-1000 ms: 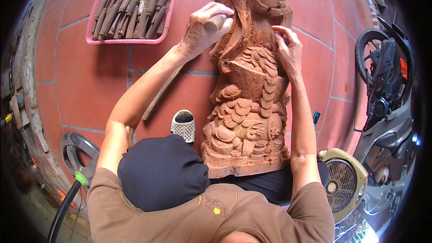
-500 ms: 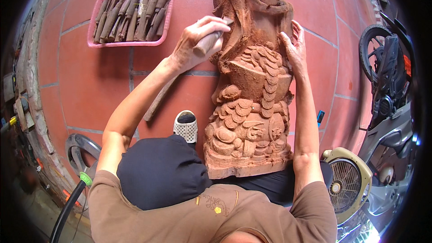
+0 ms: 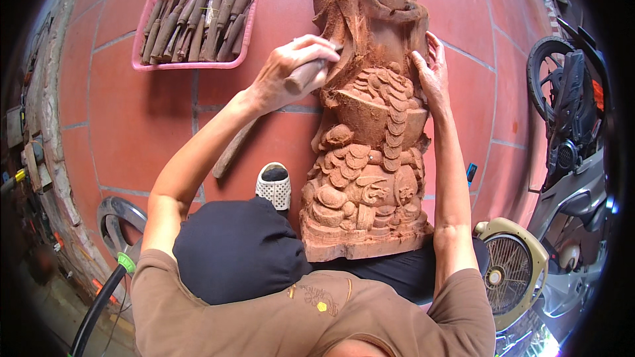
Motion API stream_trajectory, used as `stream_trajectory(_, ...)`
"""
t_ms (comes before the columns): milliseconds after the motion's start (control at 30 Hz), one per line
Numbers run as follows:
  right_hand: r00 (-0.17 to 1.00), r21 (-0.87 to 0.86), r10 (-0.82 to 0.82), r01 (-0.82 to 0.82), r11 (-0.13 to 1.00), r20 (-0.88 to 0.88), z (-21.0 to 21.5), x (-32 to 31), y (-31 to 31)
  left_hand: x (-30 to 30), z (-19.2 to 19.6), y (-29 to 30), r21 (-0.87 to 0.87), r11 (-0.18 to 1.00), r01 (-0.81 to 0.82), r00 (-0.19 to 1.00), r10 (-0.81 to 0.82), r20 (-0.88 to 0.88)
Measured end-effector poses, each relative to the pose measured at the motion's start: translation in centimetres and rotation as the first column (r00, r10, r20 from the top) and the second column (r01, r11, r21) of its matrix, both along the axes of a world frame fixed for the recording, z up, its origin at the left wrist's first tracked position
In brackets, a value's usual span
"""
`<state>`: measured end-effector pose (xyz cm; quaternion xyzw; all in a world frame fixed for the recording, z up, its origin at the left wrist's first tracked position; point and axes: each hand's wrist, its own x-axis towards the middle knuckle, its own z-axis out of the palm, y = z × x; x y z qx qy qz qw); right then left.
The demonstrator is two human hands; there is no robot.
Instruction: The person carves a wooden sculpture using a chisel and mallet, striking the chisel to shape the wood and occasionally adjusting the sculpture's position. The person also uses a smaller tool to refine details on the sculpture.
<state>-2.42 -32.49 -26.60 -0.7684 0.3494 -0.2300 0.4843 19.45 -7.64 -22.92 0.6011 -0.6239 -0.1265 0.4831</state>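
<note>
A reddish-brown wood carving point(image 3: 377, 119) stretches away from me, its flat base at my lap. It shows draped folds at the far end and coins and rounded shapes nearer. My left hand point(image 3: 297, 66) is closed around the wooden handle of a carving chisel point(image 3: 304, 77), whose short blade tip meets the draped folds on the carving's left side. Wood dust and fibres lie around that spot. Against the carving's right edge rests my right hand point(image 3: 433, 71), fingers stretched out and thumb apart, touching the wood.
A pink plastic basket point(image 3: 192, 66) full of wooden-handled tools sits at the far left on red floor tiles. A wooden stick point(image 3: 233, 152) lies left of the carving. A beige fan point(image 3: 508, 271) stands near right, with a motorbike point(image 3: 572, 158) beyond it.
My left hand and the chisel have shifted slightly toward me, the tip sliding a little down the draped folds. My right hand stays at the carving's edge.
</note>
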Motion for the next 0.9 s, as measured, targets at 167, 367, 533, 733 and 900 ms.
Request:
stream_trajectory(167, 0.999, -0.043, -0.035, 0.034, 0.998, -0.032, 0.1, -0.3, -0.1, 1.8, 0.0, 0.7, -0.038, 0.997, 0.067, 0.997, -0.068, -0.029)
stream_trajectory(367, 0.998, -0.102, -0.027, 0.021, 0.995, -0.062, -0.8, 0.3, -0.1, 2.4, -1.1, -3.1, -0.145, 0.986, -0.086, 0.993, 0.097, 0.073)
stream_trajectory(533, 0.999, -0.026, -0.031, 0.031, 0.999, -0.010, -0.4, -0.4, -0.2, -0.4, -0.5, 2.5, -0.002, 0.998, 0.056, 0.997, -0.056, 0.052)
stream_trajectory(733, 0.999, -0.081, -0.039, 0.037, 0.996, -0.029, -0.6, -0.2, 0.0, 2.2, 0.3, -0.9, -0.061, 0.997, 0.050, 0.999, -0.050, -0.001)
stream_trajectory(900, 0.998, -0.099, -0.041, 0.035, 0.994, -0.054, -0.7, 0.1, -0.1, 1.7, -1.1, -2.1, -0.128, 0.991, 0.044, 0.994, -0.031, 0.104)
